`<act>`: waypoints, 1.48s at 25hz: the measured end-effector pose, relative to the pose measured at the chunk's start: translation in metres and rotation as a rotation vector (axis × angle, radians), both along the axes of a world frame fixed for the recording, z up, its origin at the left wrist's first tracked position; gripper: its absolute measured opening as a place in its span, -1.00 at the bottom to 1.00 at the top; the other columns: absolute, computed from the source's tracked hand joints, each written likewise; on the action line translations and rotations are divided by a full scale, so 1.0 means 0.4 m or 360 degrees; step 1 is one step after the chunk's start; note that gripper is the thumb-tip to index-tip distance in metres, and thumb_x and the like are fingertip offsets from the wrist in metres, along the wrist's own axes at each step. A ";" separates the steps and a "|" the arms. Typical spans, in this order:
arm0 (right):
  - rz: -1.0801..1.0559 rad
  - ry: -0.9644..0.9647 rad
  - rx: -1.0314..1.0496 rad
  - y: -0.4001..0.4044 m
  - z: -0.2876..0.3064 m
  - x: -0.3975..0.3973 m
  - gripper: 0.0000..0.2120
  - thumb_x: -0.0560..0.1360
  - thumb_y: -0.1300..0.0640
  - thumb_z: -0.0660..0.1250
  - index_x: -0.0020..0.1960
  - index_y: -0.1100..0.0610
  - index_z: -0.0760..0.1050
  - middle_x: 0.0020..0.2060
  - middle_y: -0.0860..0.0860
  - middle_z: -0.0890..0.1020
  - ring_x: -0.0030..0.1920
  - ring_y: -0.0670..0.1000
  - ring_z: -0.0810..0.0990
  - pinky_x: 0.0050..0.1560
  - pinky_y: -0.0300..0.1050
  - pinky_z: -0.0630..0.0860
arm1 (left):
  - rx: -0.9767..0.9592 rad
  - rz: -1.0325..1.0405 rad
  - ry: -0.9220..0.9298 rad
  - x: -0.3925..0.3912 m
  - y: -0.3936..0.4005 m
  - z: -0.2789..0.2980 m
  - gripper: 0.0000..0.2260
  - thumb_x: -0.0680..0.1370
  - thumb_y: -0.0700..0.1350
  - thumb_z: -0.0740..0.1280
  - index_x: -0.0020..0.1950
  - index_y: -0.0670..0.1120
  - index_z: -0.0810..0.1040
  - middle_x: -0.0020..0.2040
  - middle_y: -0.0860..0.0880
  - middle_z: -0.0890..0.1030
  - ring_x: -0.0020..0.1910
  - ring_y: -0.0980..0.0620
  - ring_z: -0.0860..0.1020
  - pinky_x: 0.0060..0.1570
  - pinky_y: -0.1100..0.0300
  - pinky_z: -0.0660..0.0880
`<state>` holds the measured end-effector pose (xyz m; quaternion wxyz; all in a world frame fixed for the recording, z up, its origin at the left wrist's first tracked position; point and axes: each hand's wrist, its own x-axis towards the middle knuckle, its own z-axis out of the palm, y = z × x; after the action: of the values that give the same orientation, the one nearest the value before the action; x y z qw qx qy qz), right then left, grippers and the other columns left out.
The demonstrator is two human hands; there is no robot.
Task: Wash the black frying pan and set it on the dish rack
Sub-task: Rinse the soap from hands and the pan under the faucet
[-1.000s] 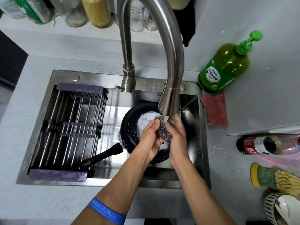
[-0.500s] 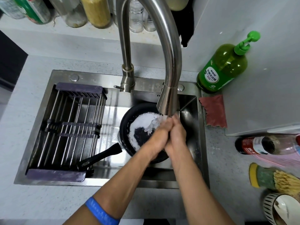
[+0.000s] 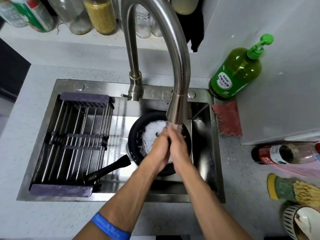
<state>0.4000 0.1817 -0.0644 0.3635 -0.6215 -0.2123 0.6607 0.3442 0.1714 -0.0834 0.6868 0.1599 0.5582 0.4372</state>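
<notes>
Gone from sight is the steel scourer that showed between the palms a second ago; both hands have since closed together under the stream, and the suds have spread over more of the pan's floor.

Nearest, the left hand (image 3: 160, 149) and right hand (image 3: 179, 146) press palm to palm directly over the black frying pan (image 3: 138, 135), fingers pointing up into the water falling from the faucet (image 3: 176, 108). Whether anything is squeezed between them I cannot tell (the scourer may be balled up inside, or may have dropped). My reading is that they sit there so the run-off lands in the pan and not on the counter (image 3: 242, 179).

Below them, the pan rests on the floor of the sink (image 3: 202, 135), foam covering much of its inside; its handle points to the near left and lies against the near corner of the dish rack (image 3: 72, 141), which spans the sink's left half. Washing looks only partly done, and the pan is not yet on the rack.

Farther back on the right, a red cloth (image 3: 228, 118) and a green soap bottle (image 3: 237, 71) wait within reach.
</notes>
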 end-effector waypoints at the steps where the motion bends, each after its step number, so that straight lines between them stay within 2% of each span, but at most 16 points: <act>1: -0.0040 0.0202 -0.0009 -0.001 -0.022 0.021 -0.60 0.67 -0.04 0.20 0.37 0.19 0.50 0.21 -0.04 0.61 0.24 -0.05 0.56 0.14 -0.24 0.48 | 0.0083 -0.0010 0.0065 0.001 -0.004 -0.003 -0.80 0.63 0.08 0.15 0.01 0.07 0.54 -0.07 0.12 0.60 -0.10 0.20 0.56 -0.12 0.25 0.49; 3: -0.0297 0.0682 -0.0087 -0.009 -0.021 0.033 -0.66 0.66 0.09 0.22 0.36 0.21 0.52 0.27 0.09 0.63 0.29 0.02 0.58 0.31 -0.12 0.48 | 0.0152 -0.0052 0.0185 -0.003 -0.001 -0.014 -0.78 0.63 -0.17 0.20 0.20 -0.03 0.56 0.13 0.04 0.62 0.14 0.16 0.55 0.10 0.31 0.47; 5: -0.0374 0.0814 -0.0265 0.012 -0.023 0.044 -0.69 0.62 0.24 0.24 0.35 0.16 0.50 0.28 0.15 0.61 0.25 0.10 0.59 0.34 0.00 0.47 | 0.0223 0.0077 0.0272 -0.008 -0.004 -0.010 -0.66 0.58 -0.37 0.17 0.22 -0.07 0.57 0.23 -0.01 0.58 0.25 0.13 0.49 0.26 0.27 0.40; 6: -0.0286 0.0737 -0.0333 0.020 -0.017 0.046 -0.67 0.60 0.29 0.25 0.34 0.09 0.50 0.22 0.14 0.63 0.18 0.10 0.60 0.25 0.01 0.51 | 0.0189 0.0208 0.0167 -0.007 -0.008 -0.007 -0.66 0.58 -0.36 0.18 0.18 -0.04 0.59 0.18 -0.01 0.61 0.20 0.10 0.53 0.20 0.25 0.46; 8: -0.0210 0.0602 -0.0351 0.040 -0.010 0.055 -0.67 0.58 0.34 0.25 0.30 0.11 0.51 0.05 0.14 0.68 0.00 0.10 0.65 0.04 0.01 0.55 | 0.0085 0.0395 -0.0058 -0.011 -0.013 -0.010 -0.73 0.61 -0.20 0.19 0.21 0.06 0.55 0.07 0.00 0.67 0.08 0.07 0.61 0.03 0.22 0.51; 11: -0.0389 0.0879 -0.0347 0.054 0.005 0.033 -0.81 0.56 0.36 0.20 0.08 0.26 0.56 -0.22 0.17 0.70 -0.24 0.08 0.71 -0.18 -0.08 0.66 | 0.0005 0.0356 -0.0245 -0.018 -0.009 -0.002 -0.73 0.63 -0.07 0.18 0.29 -0.03 0.52 0.12 -0.07 0.65 0.07 0.01 0.59 0.03 0.16 0.45; 13: -0.0434 0.0962 -0.0263 0.059 -0.002 0.017 -0.76 0.52 0.46 0.16 0.02 0.29 0.56 -0.24 0.21 0.70 -0.26 0.11 0.73 -0.14 -0.08 0.70 | 0.0045 0.0470 -0.0484 -0.022 -0.004 0.014 -0.70 0.62 -0.02 0.20 0.24 -0.15 0.55 0.13 -0.14 0.63 0.10 -0.05 0.59 0.07 0.11 0.49; 15: -0.0470 0.1007 -0.0207 0.059 -0.011 0.013 -0.73 0.53 0.51 0.14 0.02 0.30 0.57 -0.20 0.25 0.70 -0.24 0.12 0.72 -0.15 -0.10 0.69 | 0.0058 0.0521 -0.0647 -0.032 -0.001 0.018 -0.72 0.60 0.02 0.24 0.11 -0.12 0.61 -0.01 -0.07 0.66 -0.07 0.00 0.62 -0.03 0.14 0.53; 17: -0.0371 0.0813 -0.0129 0.058 -0.019 0.016 -0.77 0.60 0.43 0.18 0.01 0.25 0.59 -0.23 0.17 0.67 -0.35 -0.02 0.65 -0.42 -0.24 0.59 | 0.0025 0.0489 -0.0615 -0.041 0.002 0.023 -0.78 0.60 -0.01 0.25 0.09 -0.08 0.61 -0.19 0.02 0.62 -0.31 0.08 0.54 -0.21 0.18 0.49; 19: -0.0244 0.0496 -0.0081 0.057 -0.027 0.017 -0.85 0.63 0.33 0.23 0.01 0.20 0.57 -0.28 0.10 0.59 -0.48 -0.09 0.45 -0.61 -0.29 0.30 | -0.0027 0.0457 -0.0535 -0.038 -0.002 0.019 -0.73 0.62 -0.06 0.21 0.26 -0.13 0.51 -0.26 0.00 0.55 -0.40 0.09 0.45 -0.23 0.15 0.43; 23: -0.0228 0.0433 -0.0057 0.053 -0.037 0.010 -0.94 0.62 0.28 0.29 0.04 0.16 0.51 -0.38 0.06 0.48 -0.51 -0.09 0.37 -0.61 -0.27 0.21 | -0.0137 0.0389 -0.0431 -0.021 0.000 0.021 -0.74 0.62 -0.03 0.21 0.20 -0.15 0.53 -0.41 0.02 0.43 -0.46 0.12 0.38 -0.30 0.22 0.46; 26: -0.0285 0.0508 -0.0051 0.051 -0.034 0.013 -0.89 0.63 0.33 0.25 0.07 0.16 0.50 -0.38 0.06 0.56 -0.49 -0.06 0.46 -0.52 -0.23 0.35 | -0.0142 0.0370 -0.0483 -0.019 0.000 0.015 -0.74 0.62 0.00 0.21 0.13 -0.15 0.54 -0.36 0.00 0.51 -0.39 0.07 0.49 -0.32 0.21 0.50; 29: -0.0389 0.0532 -0.0053 0.059 -0.041 0.024 -0.78 0.62 0.37 0.20 -0.06 0.09 0.48 -0.39 0.06 0.56 -0.54 -0.09 0.40 -0.62 -0.29 0.25 | -0.0121 0.0360 -0.0684 -0.036 0.002 0.006 -0.74 0.62 0.05 0.18 0.10 -0.09 0.53 -0.27 -0.04 0.58 -0.39 0.03 0.52 -0.28 0.15 0.50; 32: -0.0158 0.0346 -0.0093 0.068 -0.038 0.046 -0.79 0.57 0.38 0.25 -0.01 0.10 0.55 -0.34 0.06 0.61 -0.46 -0.04 0.52 -0.52 -0.23 0.42 | -0.0179 0.0288 -0.0555 -0.033 0.001 -0.012 -0.73 0.61 0.03 0.21 0.15 -0.09 0.58 -0.16 -0.06 0.64 -0.24 0.02 0.56 -0.12 0.09 0.55; 34: 0.0033 0.0178 -0.0128 0.057 -0.045 0.091 -0.67 0.50 0.45 0.23 0.06 0.09 0.57 -0.19 0.09 0.64 -0.32 0.02 0.61 -0.38 -0.12 0.52 | -0.0282 0.0250 -0.0377 -0.018 -0.008 -0.025 -0.76 0.60 -0.01 0.24 0.14 -0.09 0.60 -0.08 -0.03 0.65 -0.19 0.04 0.58 -0.10 0.08 0.56; 37: -0.0157 -0.0382 0.0072 0.031 -0.069 0.247 -0.54 0.45 0.51 0.26 0.07 -0.01 0.55 0.06 0.03 0.64 -0.03 0.09 0.65 -0.09 0.04 0.65 | -0.0369 0.0236 -0.0271 -0.014 -0.015 -0.041 -0.78 0.61 -0.04 0.21 0.18 -0.05 0.56 0.03 -0.04 0.68 0.00 -0.04 0.64 -0.05 0.09 0.54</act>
<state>0.4989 0.1941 -0.0922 0.3815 -0.6975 -0.2381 0.5579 0.3384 0.1655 -0.0998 0.7113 0.0003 0.5549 0.4314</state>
